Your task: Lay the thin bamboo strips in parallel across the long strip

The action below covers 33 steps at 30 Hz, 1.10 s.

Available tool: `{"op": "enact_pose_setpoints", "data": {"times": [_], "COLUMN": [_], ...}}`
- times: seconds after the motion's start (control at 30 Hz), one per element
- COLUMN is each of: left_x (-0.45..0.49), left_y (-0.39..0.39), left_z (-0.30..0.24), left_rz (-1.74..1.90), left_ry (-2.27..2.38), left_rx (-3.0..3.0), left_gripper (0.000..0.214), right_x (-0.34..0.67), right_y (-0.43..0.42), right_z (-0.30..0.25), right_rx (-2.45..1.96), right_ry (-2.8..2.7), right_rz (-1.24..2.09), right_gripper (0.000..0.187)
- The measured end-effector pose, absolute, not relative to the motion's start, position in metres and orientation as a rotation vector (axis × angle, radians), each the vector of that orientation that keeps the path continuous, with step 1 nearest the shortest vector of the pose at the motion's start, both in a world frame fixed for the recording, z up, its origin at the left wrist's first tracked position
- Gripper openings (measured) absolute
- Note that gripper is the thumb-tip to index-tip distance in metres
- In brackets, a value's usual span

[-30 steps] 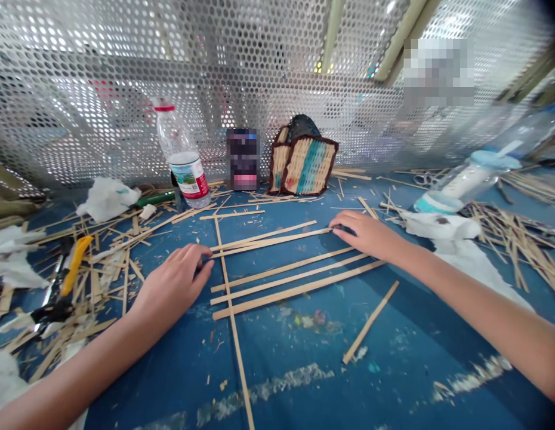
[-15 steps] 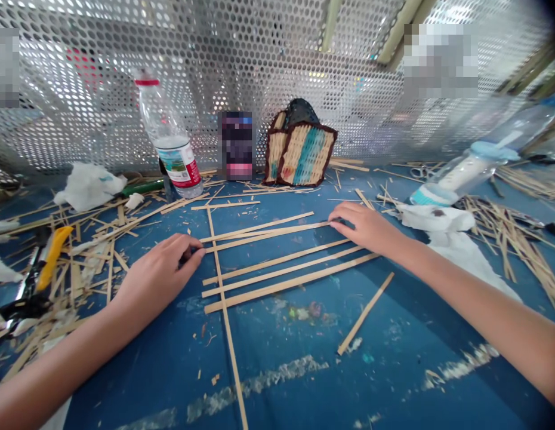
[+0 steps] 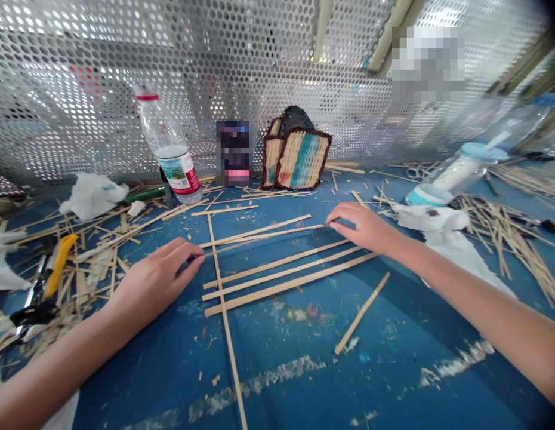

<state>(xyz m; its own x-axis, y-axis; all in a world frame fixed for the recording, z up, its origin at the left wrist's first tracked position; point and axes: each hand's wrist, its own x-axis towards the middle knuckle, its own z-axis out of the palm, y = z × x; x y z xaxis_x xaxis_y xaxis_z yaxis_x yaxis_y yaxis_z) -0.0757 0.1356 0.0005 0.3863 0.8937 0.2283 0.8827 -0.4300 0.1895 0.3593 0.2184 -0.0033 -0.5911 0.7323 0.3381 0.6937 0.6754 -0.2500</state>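
Between my two hands runs a thin bamboo strip (image 3: 264, 237), seen nearly edge-on and slightly bowed. My left hand (image 3: 163, 272) pinches its left end, and my right hand (image 3: 358, 225) pinches its right end. Behind it lies another pale strip (image 3: 277, 223). In front, several parallel bamboo strips (image 3: 286, 283) lie on the blue table (image 3: 295, 382). One long strip (image 3: 230, 352) crosses them near their left ends. A short loose strip (image 3: 362, 313) rests apart on the right.
At the back stand a plastic bottle (image 3: 176, 164), a phone (image 3: 234, 152) and a small woven bag (image 3: 302, 158) by a perforated metal screen. A yellow-handled cutter (image 3: 58, 269) lies left among bamboo scraps. Tissue (image 3: 456, 245), a clear cup (image 3: 452, 173) and a strip pile (image 3: 501, 233) are right.
The held bamboo strip has turned from its flat face to its narrow edge, with its left end slightly lower. Both hands have kept their pinch and barely moved.
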Motion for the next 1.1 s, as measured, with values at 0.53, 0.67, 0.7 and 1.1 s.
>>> {"op": "enact_pose_setpoints", "data": {"times": [0.53,0.67,0.7,1.1], "left_x": [-0.090,-0.090,-0.090,-0.085], "left_y": [0.129,0.130,0.129,0.128], "left_z": [-0.009,-0.008,-0.007,-0.001], "left_rz": [0.540,0.521,0.515,0.468], "left_ry": [1.288,1.331,1.324,1.310], "left_rx": [2.692,2.651,2.656,2.617], "left_gripper": [0.022,0.021,0.021,0.021], "right_x": [0.358,0.358,0.359,0.362], "right_y": [0.216,0.216,0.216,0.217], "right_z": [-0.009,-0.008,-0.008,-0.004], "right_rx": [-1.031,-1.034,-1.038,-1.094], "right_ry": [-2.599,-2.629,-2.645,-2.656], "right_rz": [0.302,0.266,0.253,0.243], "right_gripper": [0.023,0.022,0.022,0.024]}}
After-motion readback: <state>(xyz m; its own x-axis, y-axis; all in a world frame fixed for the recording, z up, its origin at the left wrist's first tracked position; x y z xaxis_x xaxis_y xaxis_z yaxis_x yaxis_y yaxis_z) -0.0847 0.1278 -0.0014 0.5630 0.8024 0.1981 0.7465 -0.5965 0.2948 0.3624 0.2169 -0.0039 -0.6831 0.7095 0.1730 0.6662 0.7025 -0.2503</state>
